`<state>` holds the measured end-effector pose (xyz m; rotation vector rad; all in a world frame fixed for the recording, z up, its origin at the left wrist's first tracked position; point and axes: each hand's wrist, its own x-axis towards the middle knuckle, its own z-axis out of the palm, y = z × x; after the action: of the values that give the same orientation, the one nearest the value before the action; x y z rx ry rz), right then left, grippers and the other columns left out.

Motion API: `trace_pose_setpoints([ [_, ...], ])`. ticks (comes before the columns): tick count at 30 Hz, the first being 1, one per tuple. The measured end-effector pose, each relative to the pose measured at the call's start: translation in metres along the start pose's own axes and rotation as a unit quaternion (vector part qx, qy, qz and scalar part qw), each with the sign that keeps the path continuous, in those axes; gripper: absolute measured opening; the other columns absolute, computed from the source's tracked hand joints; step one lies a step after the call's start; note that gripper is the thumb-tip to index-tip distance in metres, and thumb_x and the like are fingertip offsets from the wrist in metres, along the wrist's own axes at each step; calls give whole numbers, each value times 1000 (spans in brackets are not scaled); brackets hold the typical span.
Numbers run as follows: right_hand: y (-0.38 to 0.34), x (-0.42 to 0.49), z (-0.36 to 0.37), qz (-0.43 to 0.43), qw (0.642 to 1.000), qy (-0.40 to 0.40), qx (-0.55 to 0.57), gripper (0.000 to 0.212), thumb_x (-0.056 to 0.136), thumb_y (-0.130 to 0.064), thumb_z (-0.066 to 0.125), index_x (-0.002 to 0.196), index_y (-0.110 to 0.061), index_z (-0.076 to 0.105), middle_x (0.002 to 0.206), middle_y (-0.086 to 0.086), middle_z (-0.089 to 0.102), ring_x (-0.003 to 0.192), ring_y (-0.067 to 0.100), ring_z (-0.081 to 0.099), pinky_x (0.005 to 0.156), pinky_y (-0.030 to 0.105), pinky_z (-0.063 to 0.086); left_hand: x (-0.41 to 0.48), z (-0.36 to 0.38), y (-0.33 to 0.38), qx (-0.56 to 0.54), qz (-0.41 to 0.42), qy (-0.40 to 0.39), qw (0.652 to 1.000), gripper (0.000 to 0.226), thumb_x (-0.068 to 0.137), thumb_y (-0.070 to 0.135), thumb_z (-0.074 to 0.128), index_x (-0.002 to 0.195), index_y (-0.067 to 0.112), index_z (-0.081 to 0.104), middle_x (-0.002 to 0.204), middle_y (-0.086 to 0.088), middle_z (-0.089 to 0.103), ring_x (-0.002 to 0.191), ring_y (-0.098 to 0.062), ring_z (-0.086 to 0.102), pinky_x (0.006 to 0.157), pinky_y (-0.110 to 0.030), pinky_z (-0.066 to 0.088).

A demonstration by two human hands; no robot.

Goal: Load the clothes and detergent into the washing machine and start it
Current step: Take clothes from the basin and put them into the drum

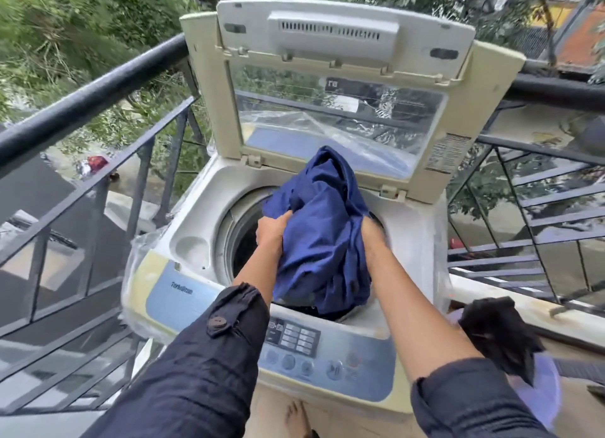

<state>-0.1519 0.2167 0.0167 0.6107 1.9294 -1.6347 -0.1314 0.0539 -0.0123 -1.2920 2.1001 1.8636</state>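
Top-loading washing machine (196,241) on a railed balcony, lid (330,87) raised. Left hand (273,229) and right hand (373,233) grip a blue garment (324,221) bunched over the drum opening (239,228); dark clothing (497,333) lies at right

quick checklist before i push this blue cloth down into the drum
1. Lid fully raised, clear of the opening: ok.
2. Both hands gripping the blue cloth, left hand on its left side, right hand on its right: ok.
3. Cloth over the drum opening, not draped over the control panel: ok.
4. Room left inside the drum: cannot tell, the cloth hides most of it.
5. Remaining laundry: not ok, a dark garment is still outside, to the right of the machine.
6. Detergent added: cannot tell, none in view.
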Motion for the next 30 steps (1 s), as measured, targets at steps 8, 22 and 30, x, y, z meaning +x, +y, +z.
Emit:
trace_pose_setpoints([
  [8,35,26,21,-29,995,57,70,11,81,1,58,90,4,61,87,14,60,79,25,56,67,32,42,19,-5,-20,34,-18,11,999,48,84,22,58,131,12,51,127,-17,59,114,-36,56,99,-41,47],
  [22,42,46,16,-16,998,52,27,39,82,0,45,107,-17,70,92,2,63,85,18,53,67,24,39,32,23,-13,-36,12,26,999,22,87,12,59,101,24,70,105,-4,71,93,-20,65,81,-30,51],
  [30,31,33,-9,-55,996,36,55,30,89,-7,51,115,-11,65,101,2,60,94,14,52,58,18,34,14,59,-14,-59,24,0,998,16,88,13,61,99,21,70,97,-3,71,83,-14,64,78,-27,50],
])
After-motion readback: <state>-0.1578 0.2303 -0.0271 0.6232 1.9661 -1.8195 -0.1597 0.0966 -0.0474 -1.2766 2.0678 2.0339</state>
